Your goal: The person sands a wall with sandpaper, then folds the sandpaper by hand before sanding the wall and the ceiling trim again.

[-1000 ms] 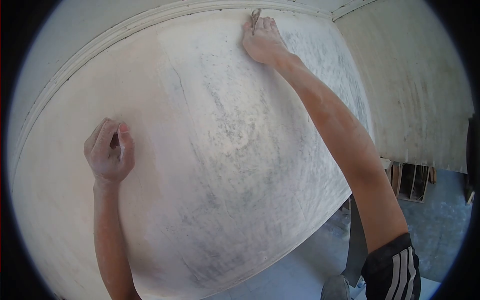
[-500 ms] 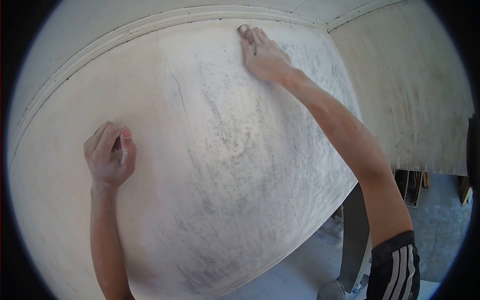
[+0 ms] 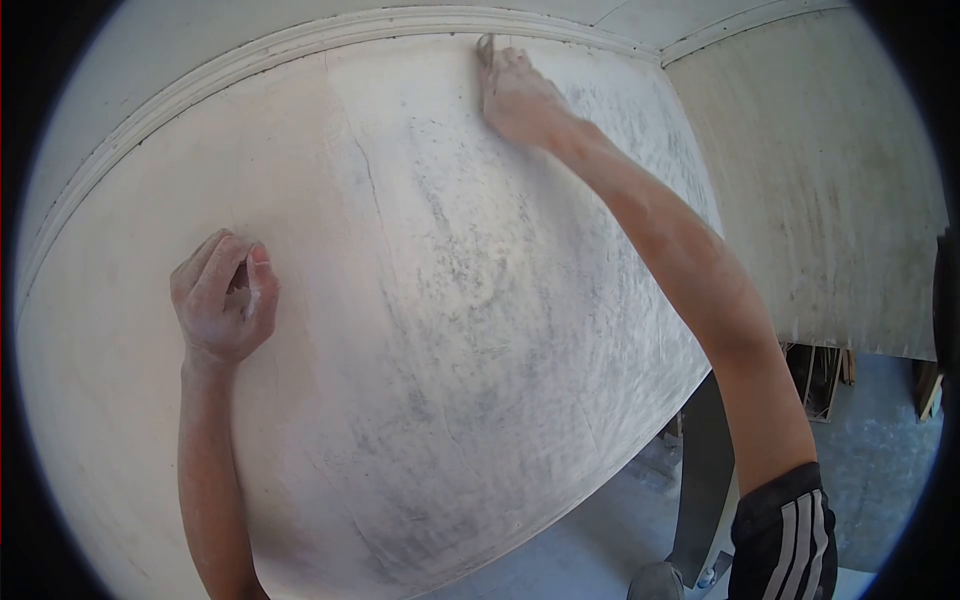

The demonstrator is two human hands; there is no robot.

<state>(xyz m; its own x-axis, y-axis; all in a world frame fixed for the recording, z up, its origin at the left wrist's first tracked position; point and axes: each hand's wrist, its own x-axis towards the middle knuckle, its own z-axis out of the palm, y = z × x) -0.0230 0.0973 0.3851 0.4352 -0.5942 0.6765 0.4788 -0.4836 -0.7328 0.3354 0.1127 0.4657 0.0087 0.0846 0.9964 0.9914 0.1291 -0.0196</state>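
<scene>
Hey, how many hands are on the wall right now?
2. The left hand rests curled against the wall at mid-left; the right hand presses high up, just below the moulding.

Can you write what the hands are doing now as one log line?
left hand: curled, on wall | right hand: presses small grey piece under moulding

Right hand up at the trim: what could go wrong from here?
1. The right hand presses a small scrap right below the trim; a slip could scuff it.
2. The left hand only leans, fisted, on the dusty panel, so grip looks poor.
</scene>
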